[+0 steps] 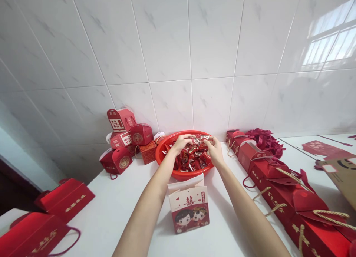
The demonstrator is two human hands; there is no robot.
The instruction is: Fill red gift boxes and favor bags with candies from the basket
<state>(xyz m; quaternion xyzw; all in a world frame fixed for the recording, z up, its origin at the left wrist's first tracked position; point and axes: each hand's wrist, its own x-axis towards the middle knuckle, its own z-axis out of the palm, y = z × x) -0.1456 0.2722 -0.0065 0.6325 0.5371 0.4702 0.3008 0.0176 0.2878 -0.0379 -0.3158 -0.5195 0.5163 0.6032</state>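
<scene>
Both my hands are over a red plastic basket (185,175) filled with red-wrapped candies (191,161). My left hand (184,142), at the basket's left side, has its fingers closed on a small red-and-white wrapped candy (196,141). Across from it, my right hand (214,147) pinches another wrapped candy (205,138) between thumb and fingers. Between my forearms, in front of the basket, stands a red-and-white gift box (190,212) with two cartoon figures on its front. Its top flaps are up and open.
Red gift boxes (119,160) are stacked at the back left, with more red boxes (66,199) at the near left. Along the right runs a row of red boxes (274,192) with rope handles. Dark red ribbons (265,142) and a cardboard box (340,177) lie beyond. A tiled wall (211,101) closes off the back.
</scene>
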